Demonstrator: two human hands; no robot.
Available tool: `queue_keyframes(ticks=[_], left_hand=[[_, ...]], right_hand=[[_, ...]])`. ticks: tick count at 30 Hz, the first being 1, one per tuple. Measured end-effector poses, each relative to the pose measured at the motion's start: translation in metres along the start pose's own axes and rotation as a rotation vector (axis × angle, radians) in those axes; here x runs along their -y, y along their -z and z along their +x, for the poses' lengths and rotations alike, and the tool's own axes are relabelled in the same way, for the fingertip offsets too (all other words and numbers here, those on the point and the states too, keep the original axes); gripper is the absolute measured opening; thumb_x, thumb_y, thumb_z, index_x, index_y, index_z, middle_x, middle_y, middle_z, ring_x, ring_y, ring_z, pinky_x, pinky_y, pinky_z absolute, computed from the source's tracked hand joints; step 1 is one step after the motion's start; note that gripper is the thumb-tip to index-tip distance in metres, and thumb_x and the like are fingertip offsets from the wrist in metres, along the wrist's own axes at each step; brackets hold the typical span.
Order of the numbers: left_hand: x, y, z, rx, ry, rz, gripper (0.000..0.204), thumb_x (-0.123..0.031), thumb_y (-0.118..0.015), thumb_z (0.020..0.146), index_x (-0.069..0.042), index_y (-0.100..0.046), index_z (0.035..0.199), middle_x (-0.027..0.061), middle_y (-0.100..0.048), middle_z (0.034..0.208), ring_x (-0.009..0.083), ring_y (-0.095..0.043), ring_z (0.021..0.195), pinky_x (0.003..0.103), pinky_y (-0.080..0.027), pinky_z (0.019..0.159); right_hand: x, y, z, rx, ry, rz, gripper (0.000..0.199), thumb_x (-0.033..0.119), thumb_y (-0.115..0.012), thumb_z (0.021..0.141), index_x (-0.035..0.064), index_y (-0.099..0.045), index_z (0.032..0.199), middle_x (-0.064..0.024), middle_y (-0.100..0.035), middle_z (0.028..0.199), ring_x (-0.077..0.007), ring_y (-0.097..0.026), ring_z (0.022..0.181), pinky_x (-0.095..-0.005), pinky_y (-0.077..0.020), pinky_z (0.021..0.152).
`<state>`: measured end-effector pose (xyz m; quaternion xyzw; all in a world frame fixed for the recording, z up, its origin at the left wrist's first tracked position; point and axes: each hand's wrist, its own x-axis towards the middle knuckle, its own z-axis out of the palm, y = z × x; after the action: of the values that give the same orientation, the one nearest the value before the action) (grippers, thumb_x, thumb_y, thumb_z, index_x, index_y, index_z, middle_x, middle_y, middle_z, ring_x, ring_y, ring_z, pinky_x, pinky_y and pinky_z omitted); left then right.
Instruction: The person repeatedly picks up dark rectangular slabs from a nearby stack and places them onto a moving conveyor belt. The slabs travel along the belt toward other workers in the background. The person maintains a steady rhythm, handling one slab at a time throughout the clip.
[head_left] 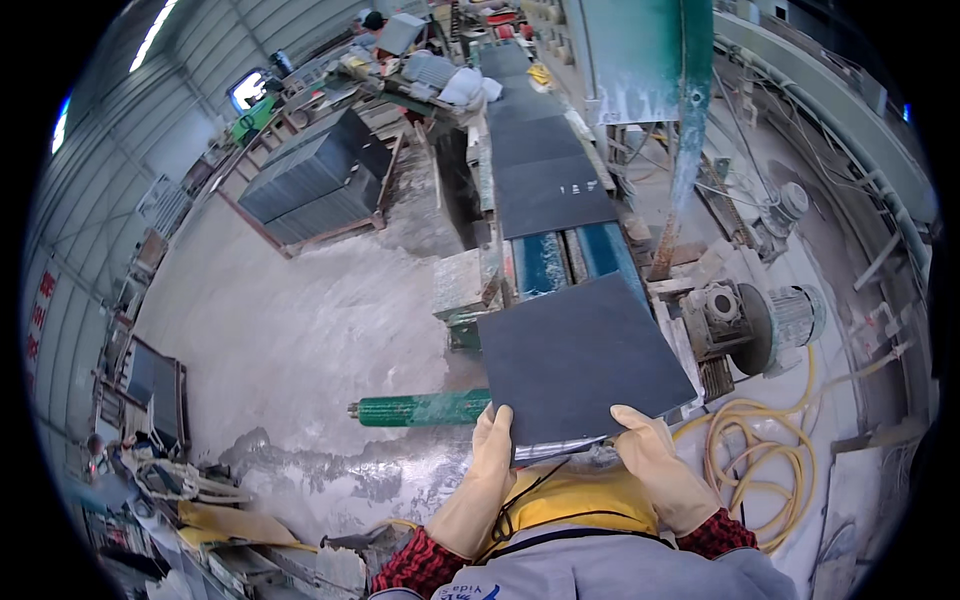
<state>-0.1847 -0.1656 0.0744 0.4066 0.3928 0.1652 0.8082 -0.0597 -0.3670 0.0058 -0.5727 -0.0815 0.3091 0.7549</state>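
- Both gloved hands were seen clamped on the near edge of a dark grey stone slab (575, 360), the left hand (490, 450) gripping its near-left corner and the right hand (650, 450) its near-right corner, fingers curled over the top face.
- Tan work gloves were worn, with red-and-black checked cuffs showing at the wrists and a yellow apron (575, 500) visible between the forearms.
- The slab was held roughly flat and close to the body, its far edge lying over the near end of a roller conveyor (575, 255), where blue rollers were exposed just beyond it.
- Further dark slabs (550, 190) were pictured lying in a row along the conveyor, receding toward the top of the view.
- A green cylindrical roller (420, 408) was seen projecting leftward from the machine frame, just beside the left hand.
- A grey electric motor (770, 320) was mounted to the right of the slab, and a coiled yellow hose (760, 460) lay on the floor near the right hand.
- A stack of dark slabs on a pallet (320, 190) was recorded well apart on the left, across a wet, pale concrete floor (290, 330).
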Motion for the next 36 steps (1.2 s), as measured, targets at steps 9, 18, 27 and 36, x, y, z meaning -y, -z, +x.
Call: queue_keyframes(ticks=[9,18,27,36], left_hand=[[0.003,-0.018,0.07,0.102,0.086,0.091,0.03,-0.02,-0.047,0.104,-0.011,-0.05,0.131,0.0055,-0.062,0.122,0.0165,-0.061,0.109,0.036,-0.055,0.089],[-0.045,-0.002,0.107,0.235,0.328,0.176,0.044,-0.035,-0.046,0.104,-0.009,-0.045,0.14,0.0082,-0.062,0.124,0.0185,-0.062,0.11,0.036,-0.054,0.091],[-0.043,-0.01,0.153,0.189,0.392,0.142,0.038,-0.029,-0.047,0.103,0.007,-0.059,0.109,0.0077,-0.065,0.093,0.0158,-0.066,0.081,0.032,-0.058,0.078],[-0.041,-0.022,0.191,0.167,0.442,0.15,0.034,-0.033,-0.046,0.105,-0.001,-0.057,0.11,0.0116,-0.068,0.103,0.0179,-0.068,0.086,0.032,-0.06,0.079]], right_hand=[[0.004,-0.003,0.037,-0.136,-0.18,0.591,0.028,0.002,-0.058,0.093,-0.0028,-0.061,0.121,-0.015,-0.065,0.122,-0.0274,-0.062,0.113,-0.04,-0.0474,0.101],[-0.015,-0.025,0.11,-0.354,-0.186,0.716,0.022,0.0,-0.064,0.09,-0.0033,-0.064,0.111,-0.0138,-0.064,0.111,-0.0306,-0.063,0.106,-0.0436,-0.0496,0.097],[-0.017,-0.023,0.203,-0.309,-0.175,0.734,0.034,-0.006,-0.062,0.088,-0.0029,-0.056,0.121,-0.0177,-0.061,0.117,-0.0345,-0.063,0.107,-0.0489,-0.0537,0.089],[0.001,-0.029,0.234,-0.313,-0.189,0.676,0.037,-0.003,-0.061,0.089,-0.0058,-0.052,0.125,-0.02,-0.059,0.123,-0.0361,-0.061,0.111,-0.0488,-0.0514,0.094]])
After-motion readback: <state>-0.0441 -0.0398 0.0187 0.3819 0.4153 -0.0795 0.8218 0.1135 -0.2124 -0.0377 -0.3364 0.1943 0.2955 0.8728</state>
